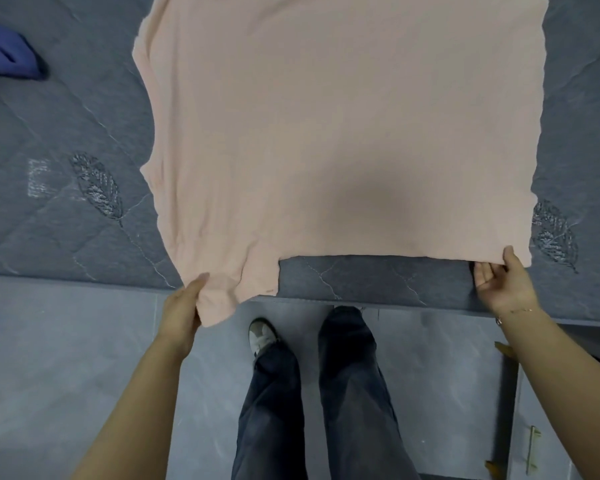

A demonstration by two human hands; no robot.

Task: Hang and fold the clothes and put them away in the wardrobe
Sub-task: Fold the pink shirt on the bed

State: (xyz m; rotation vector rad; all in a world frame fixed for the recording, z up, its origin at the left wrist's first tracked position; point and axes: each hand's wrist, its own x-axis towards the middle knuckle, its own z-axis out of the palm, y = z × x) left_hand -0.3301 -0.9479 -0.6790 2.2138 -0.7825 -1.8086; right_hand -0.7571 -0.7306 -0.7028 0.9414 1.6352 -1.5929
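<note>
Shirt (pixel 326 126) spread flat on bed (pixel 66 133), pink, near edge lying along bed's front edge, one lower corner drooping off toward floor. Left hand (pixel 184 306) gripping that hanging corner, fingers hidden under cloth. Right hand (pixel 499 282) pinching opposite corner, thumb on top, fingers curled beneath. Probably smoothing before first fold. To do it well: draw both corners out with equal tension, bring drooping corner back onto bed, square near edge to bed's edge. Lift low and fold away from body, matching corners before letting go. Uneven pull risks a skewed fold; blue garment (pixel 7 53) far left well apart, no obstacle
</note>
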